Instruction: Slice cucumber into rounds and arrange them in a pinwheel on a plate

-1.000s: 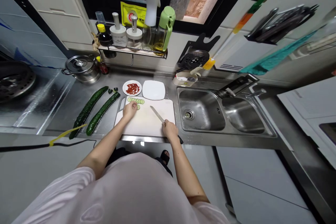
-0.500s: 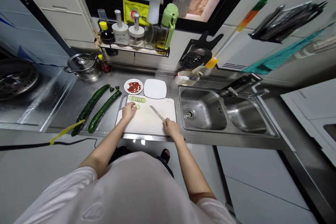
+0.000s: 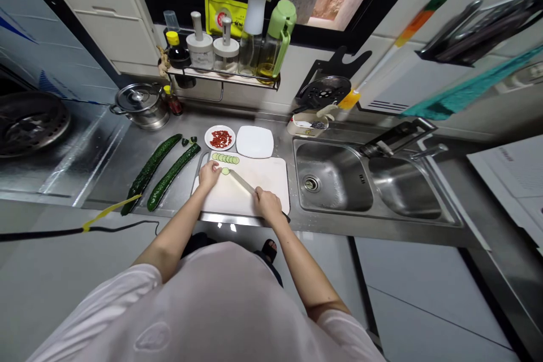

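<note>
My right hand (image 3: 267, 203) is wrapped round the handle of a knife (image 3: 242, 182). Its blade slants up to the left over the white cutting board (image 3: 254, 201), with the tip at a pale green cucumber slice (image 3: 225, 171). My left hand (image 3: 209, 174) is closed, its curled fingertips at the left edge of that slice. Just above, a row of overlapping cucumber slices (image 3: 225, 158) lies along the board's top edge. Left of the board, two long dark green cucumbers (image 3: 155, 165) rest on the counter, with small cut ends (image 3: 185, 141) near their tips.
Behind the board stand a plate of chopped red pieces (image 3: 221, 138) and a white square plate (image 3: 255, 142). A double sink (image 3: 335, 175) is to the right. A lidded pot (image 3: 142, 104) stands at the back left, beside a rack (image 3: 224, 76) of bottles and jars.
My right hand has moved the knife left, bringing its tip to the single cucumber slice. My left hand stays by the slice. The whole view has shifted slightly.
</note>
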A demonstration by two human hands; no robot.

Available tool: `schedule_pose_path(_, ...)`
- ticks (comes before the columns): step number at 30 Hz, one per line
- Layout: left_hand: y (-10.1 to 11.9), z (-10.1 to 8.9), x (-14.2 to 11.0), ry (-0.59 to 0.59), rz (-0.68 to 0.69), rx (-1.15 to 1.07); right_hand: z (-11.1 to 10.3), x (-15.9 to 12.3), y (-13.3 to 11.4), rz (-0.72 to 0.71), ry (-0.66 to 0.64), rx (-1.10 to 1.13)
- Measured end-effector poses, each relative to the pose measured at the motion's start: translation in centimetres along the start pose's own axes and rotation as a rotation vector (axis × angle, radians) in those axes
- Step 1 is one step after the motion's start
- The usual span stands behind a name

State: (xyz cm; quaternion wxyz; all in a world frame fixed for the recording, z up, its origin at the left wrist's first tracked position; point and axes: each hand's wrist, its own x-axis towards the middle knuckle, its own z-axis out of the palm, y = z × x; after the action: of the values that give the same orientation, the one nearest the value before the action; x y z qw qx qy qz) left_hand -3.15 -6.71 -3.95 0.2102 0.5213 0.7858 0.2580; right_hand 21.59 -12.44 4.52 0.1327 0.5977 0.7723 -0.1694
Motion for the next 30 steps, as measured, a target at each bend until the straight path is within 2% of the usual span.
schedule_pose_path(13,0.6,-0.5,-0.1,-0.031,-0.023,0.038,-0.9,0.9,-1.5,-0.017,-0.061,-0.007)
schedule_pose_path(22,0.5,-0.4,0.1,-0.036,-0.035,0.033,-0.4,1.5,-1.3,-0.042,-0.053,-0.001)
schedule_pose_path(30,0.6,-0.4,0.2,-0.034,-0.035,0.039,-1.0,2.2,-0.9,-0.077,-0.063,-0.026)
